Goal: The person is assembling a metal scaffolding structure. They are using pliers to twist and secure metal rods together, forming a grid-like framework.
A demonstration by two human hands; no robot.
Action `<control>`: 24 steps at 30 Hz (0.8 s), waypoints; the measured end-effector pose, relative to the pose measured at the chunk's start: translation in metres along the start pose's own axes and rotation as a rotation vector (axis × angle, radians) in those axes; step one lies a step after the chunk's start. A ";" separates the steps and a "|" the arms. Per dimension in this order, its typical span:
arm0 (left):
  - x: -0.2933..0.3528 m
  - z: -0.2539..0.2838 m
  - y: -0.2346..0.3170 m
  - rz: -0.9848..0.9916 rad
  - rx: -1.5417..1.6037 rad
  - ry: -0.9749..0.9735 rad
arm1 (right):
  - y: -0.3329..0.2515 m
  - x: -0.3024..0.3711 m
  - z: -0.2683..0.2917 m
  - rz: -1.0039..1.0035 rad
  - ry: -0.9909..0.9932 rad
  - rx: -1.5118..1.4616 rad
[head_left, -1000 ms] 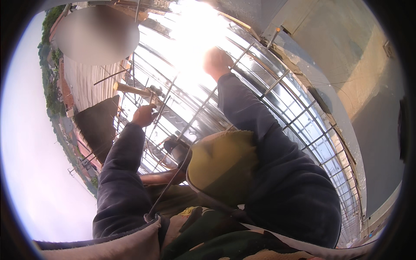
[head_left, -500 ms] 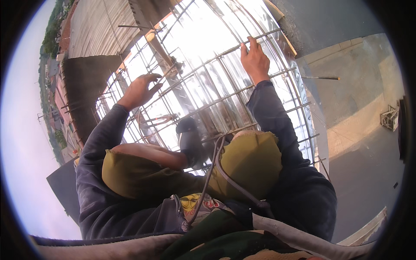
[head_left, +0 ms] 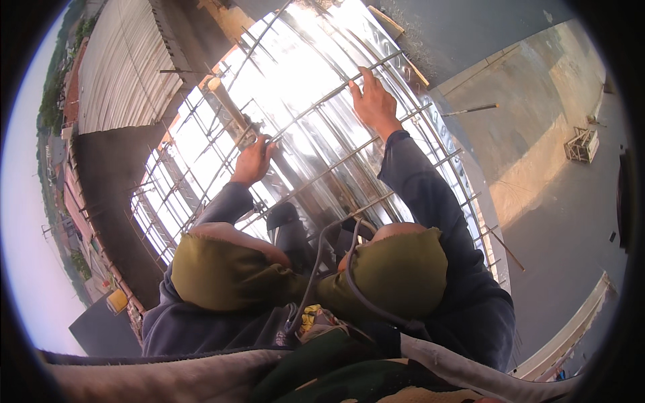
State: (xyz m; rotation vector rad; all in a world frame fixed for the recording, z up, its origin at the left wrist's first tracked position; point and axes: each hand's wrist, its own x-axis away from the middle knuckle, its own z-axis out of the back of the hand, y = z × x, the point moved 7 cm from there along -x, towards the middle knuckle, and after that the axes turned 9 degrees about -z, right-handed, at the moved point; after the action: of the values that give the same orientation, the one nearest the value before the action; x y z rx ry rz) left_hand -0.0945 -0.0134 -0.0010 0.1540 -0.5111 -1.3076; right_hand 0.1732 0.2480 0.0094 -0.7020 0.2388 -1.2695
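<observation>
The right hand (head_left: pixel 373 102) is reaching up and resting on a long steel bar (head_left: pixel 336 91) that is running slantwise across the rebar mesh (head_left: pixel 376 151); its fingers are lying half curled over the bar, not fully clenched, so it looks more like steadying than gripping hard. The left hand (head_left: pixel 252 160) is closing around something at a crossing lower down the same bar. It looks like a small tool or a tie, but the glare is hiding it, so I cannot tell what. Its fingers are bent tight.

The bar is likely stiff, fairly heavy for its thickness, and ribbed, so it should not be slipping in a bare palm. Taken near one end it would be sagging and swinging, so holds spread well apart along its length, as now, seem best. Rough ends and wire ties could be scratching skin.

The mesh is lying over bright metal sheeting (head_left: pixel 316 134), which is reflecting strongly. The person's knees (head_left: pixel 396 272) in olive trousers are showing below, with a dark cable (head_left: pixel 322 262) looping between them. A corrugated roof (head_left: pixel 127 67) is lying to the left, and a concrete slab (head_left: pixel 551 201) to the right.
</observation>
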 end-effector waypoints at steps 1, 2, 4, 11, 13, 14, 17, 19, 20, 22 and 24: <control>-0.004 0.001 0.001 -0.001 0.023 -0.010 | -0.001 0.003 0.009 0.022 0.038 -0.025; -0.005 0.001 -0.002 -0.025 -0.033 0.002 | -0.005 0.007 0.018 0.049 0.067 -0.051; -0.001 -0.002 -0.017 -0.031 -0.014 -0.019 | -0.022 0.020 0.039 0.072 0.050 -0.087; -0.002 -0.001 -0.005 -0.078 -0.103 0.047 | -0.052 0.060 0.141 0.161 -0.088 -0.336; -0.001 -0.001 -0.004 -0.066 -0.101 0.068 | -0.059 0.071 0.161 0.081 -0.185 -0.368; -0.002 -0.003 -0.003 -0.076 -0.082 0.081 | -0.062 0.075 0.170 0.039 -0.232 -0.381; -0.006 -0.006 -0.003 -0.095 -0.063 0.117 | -0.076 0.090 0.191 -0.005 -0.380 -0.479; -0.006 -0.006 -0.002 -0.103 -0.079 0.133 | -0.101 0.093 0.212 0.002 -0.426 -0.421; -0.007 -0.008 -0.002 -0.089 -0.098 0.118 | -0.115 0.094 0.224 0.000 -0.444 -0.392; -0.007 -0.006 0.004 -0.090 -0.057 0.138 | -0.150 0.088 0.264 0.135 -0.245 -0.340; 0.002 -0.004 -0.007 -0.049 -0.060 0.152 | -0.192 0.089 0.269 0.125 -0.127 -0.384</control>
State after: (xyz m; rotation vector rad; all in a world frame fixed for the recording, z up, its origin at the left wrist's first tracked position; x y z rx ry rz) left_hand -0.0985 -0.0172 -0.0063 0.2156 -0.3408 -1.3460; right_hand 0.1923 0.2355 0.3513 -1.0754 0.4223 -1.0646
